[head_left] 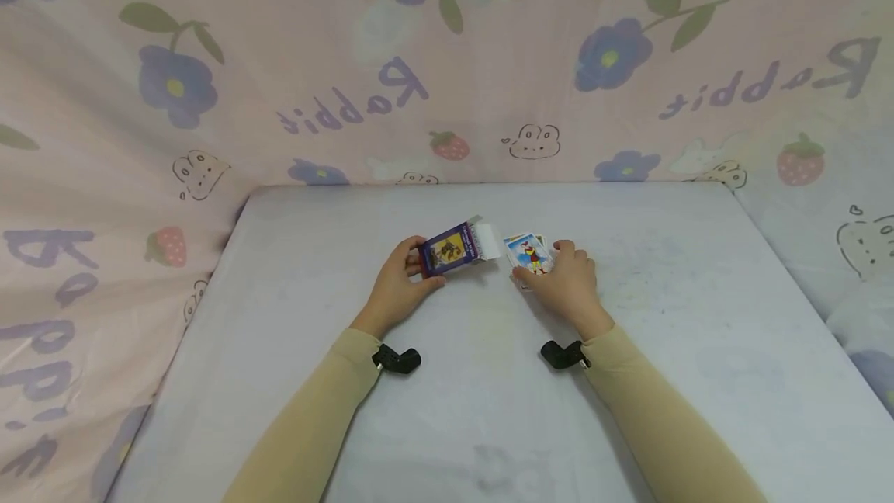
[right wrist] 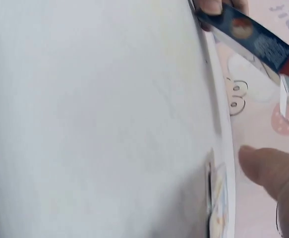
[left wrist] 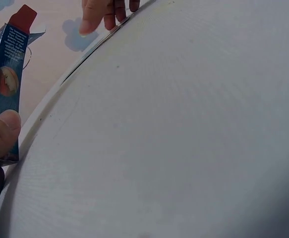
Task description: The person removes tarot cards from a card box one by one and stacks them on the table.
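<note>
My left hand [head_left: 400,286] grips a dark blue card box [head_left: 447,251] at its closed end, thumb along one narrow side. The box has a yellow picture on its face and tilts up to the right. Its white end flap [head_left: 486,242] stands open toward the cards. Just right of the box, a loose pile of picture cards [head_left: 528,252] lies on the table, a figure in red and yellow on top. My right hand [head_left: 569,283] is over the pile's right side with fingers spread. In the right wrist view its thumb [right wrist: 268,166] is apart from the cards [right wrist: 219,198].
A white-covered table [head_left: 482,410] lies under both hands, its far edge a short way beyond the box. Behind it and along the sides hangs a pink curtain [head_left: 489,60] with flowers and rabbits. Each sleeve cuff carries a black wrist camera [head_left: 400,359].
</note>
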`<state>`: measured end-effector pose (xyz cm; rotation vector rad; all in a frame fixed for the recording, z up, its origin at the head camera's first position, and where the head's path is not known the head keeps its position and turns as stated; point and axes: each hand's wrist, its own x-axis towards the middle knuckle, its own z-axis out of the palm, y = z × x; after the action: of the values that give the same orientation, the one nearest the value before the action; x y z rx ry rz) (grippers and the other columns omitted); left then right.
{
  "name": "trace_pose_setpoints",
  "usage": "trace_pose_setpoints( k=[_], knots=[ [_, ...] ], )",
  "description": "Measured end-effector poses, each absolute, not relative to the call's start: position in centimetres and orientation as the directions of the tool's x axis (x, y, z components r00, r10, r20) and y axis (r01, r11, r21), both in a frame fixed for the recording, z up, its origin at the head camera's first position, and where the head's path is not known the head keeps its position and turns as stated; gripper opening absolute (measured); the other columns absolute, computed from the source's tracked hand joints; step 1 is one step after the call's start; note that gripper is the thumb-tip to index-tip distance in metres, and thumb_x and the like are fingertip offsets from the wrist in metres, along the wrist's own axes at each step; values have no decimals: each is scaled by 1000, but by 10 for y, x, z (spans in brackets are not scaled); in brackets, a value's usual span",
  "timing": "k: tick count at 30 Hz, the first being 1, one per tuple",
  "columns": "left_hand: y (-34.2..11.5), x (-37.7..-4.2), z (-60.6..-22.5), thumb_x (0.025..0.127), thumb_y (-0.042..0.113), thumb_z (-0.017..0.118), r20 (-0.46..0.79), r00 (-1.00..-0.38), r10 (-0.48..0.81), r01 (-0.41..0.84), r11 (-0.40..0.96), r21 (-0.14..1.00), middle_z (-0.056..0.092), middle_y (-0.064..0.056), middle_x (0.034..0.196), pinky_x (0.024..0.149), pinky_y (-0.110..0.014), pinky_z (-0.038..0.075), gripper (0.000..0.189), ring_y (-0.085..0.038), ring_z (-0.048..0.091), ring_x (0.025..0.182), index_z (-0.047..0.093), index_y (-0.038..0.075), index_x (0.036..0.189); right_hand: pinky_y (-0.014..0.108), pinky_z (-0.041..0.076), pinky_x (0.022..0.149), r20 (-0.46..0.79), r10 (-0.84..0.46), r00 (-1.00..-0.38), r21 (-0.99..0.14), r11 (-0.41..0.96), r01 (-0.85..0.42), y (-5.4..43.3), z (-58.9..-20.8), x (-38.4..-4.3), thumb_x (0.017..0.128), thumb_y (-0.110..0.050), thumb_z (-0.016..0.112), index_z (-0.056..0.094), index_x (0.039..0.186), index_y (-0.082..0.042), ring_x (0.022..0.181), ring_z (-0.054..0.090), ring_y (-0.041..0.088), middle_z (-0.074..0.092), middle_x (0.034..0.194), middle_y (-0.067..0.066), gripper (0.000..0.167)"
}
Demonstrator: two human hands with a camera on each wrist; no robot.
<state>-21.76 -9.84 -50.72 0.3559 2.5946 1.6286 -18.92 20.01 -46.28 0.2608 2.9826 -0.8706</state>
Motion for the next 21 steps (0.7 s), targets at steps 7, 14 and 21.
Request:
trace_pose_setpoints(
  k=[7,14,21],
  knots=[
    [-99,-218,-508,77,36,82,77,-970,232,170,415,894,57,1,115,93,-34,49,75,-13,61,103,40,29,139,61,31,89,-49,171,-984,-506,845,172,185,-465,-188,78,-41,72,24,143,6,109,35,46,38,120,34,93],
    [-99,-214,-505,78,38,82,68,-970,235,166,424,890,56,-1,117,94,-36,48,78,-15,61,105,39,26,141,56,37,87,-79,193,-978,-511,835,206,180,-462,-184,78,-23,64,27,142,6,108,38,47,37,123,34,79],
    [-98,-214,-503,78,35,82,69,-969,236,166,419,893,56,-1,116,94,-35,48,77,-15,60,105,39,26,142,56,38,89,-53,173,-984,-505,845,176,183,-457,-183,86,-32,65,28,142,7,111,40,47,37,127,35,78]
  ],
)
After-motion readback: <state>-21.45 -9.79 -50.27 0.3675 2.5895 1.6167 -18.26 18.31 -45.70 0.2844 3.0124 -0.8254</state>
